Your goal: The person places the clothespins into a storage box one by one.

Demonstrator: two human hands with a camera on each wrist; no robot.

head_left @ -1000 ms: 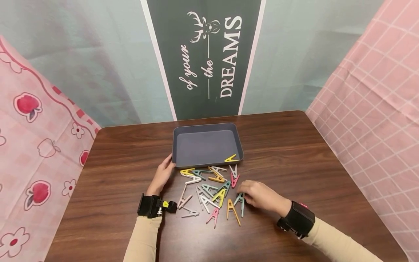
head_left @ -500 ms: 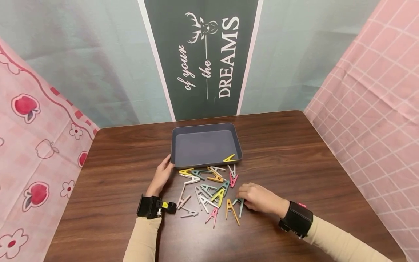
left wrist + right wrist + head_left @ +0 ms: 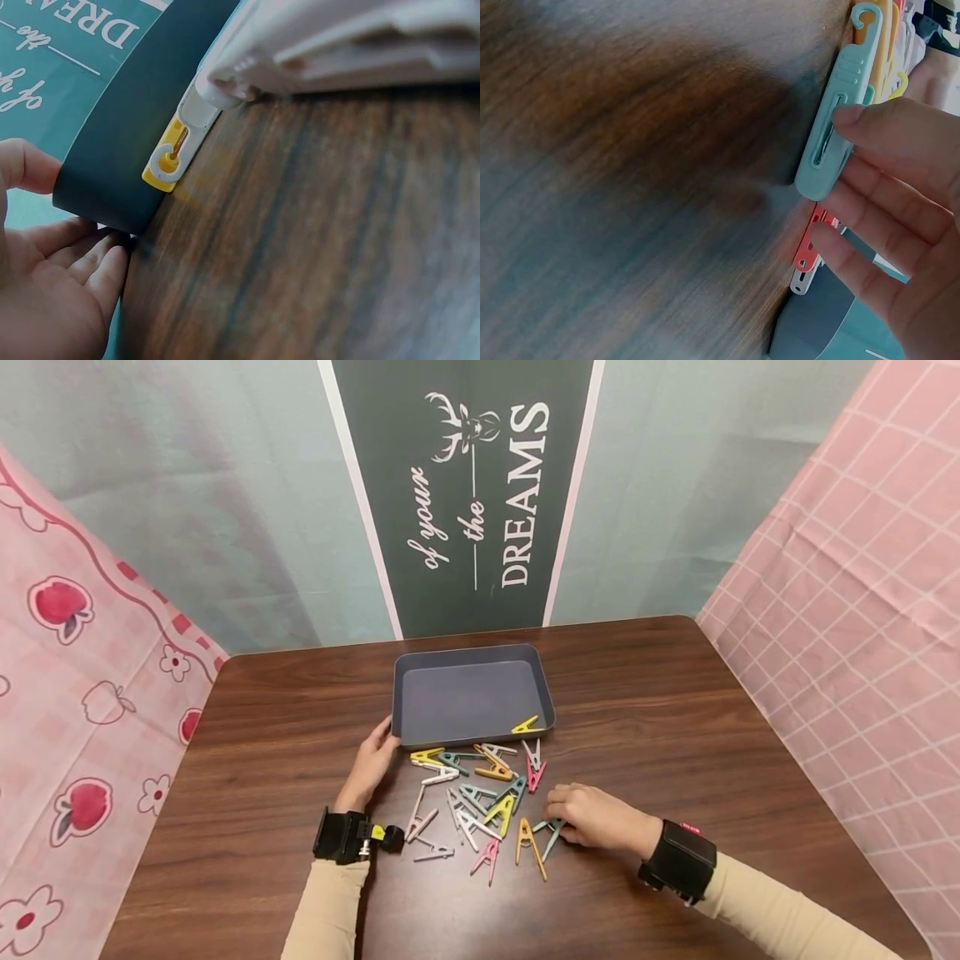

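Observation:
A teal clothespin (image 3: 553,839) is pinched by my right hand (image 3: 592,814), on the right side of a loose pile. In the right wrist view the thumb presses the side of this teal clothespin (image 3: 840,112), with fingers behind it. At the near left corner of a dark grey tray (image 3: 400,693), my left hand (image 3: 371,768) grips the wall. The left wrist view shows one digit at the rim and other fingertips low by the tray's corner (image 3: 112,191). Inside the tray lies a yellow clothespin (image 3: 527,725). The right fingertips are partly hidden in the head view.
Several loose clothespins lie between the hands, among them an orange one (image 3: 531,847), a pink one (image 3: 487,858) and a red one (image 3: 536,775). A yellow clothespin (image 3: 426,755) lies against the tray's near wall. Curtains surround the wooden table (image 3: 637,693).
My right hand has shifted slightly down, and the teal clothespin has turned, its visible legs pointing more to the left. The left hand and the tray stay in place.

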